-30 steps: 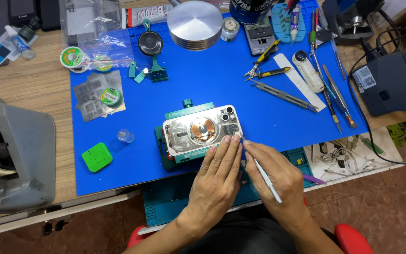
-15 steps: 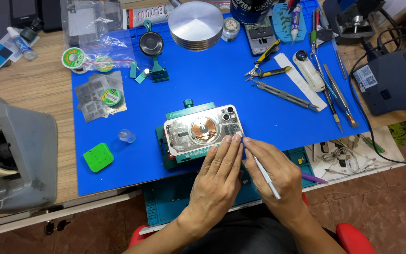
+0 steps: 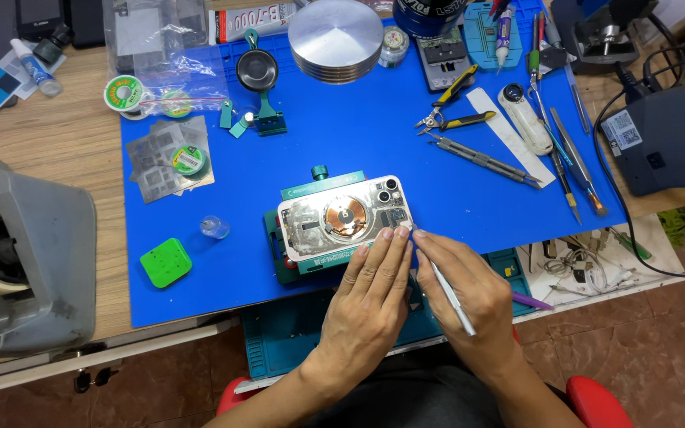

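A phone [image 3: 342, 218] with its back cover off lies face down in a green clamp holder [image 3: 287, 269] on the blue mat [image 3: 406, 166]; a copper coil ring shows at its middle. My left hand [image 3: 370, 293] rests flat on the phone's near right edge, fingertips on the frame. My right hand [image 3: 473, 297] grips a thin white-handled tool [image 3: 445, 289] like a pen, its tip at the phone's right edge just below the camera lenses.
Pliers [image 3: 453, 111], tweezers [image 3: 485, 158] and screwdrivers lie on the mat's right. A stack of metal discs [image 3: 334, 40] and a small pan [image 3: 257, 70] sit at the back. A green block [image 3: 166, 262] is at left, a grey machine [image 3: 33, 254] far left, a dark station [image 3: 667, 135] far right.
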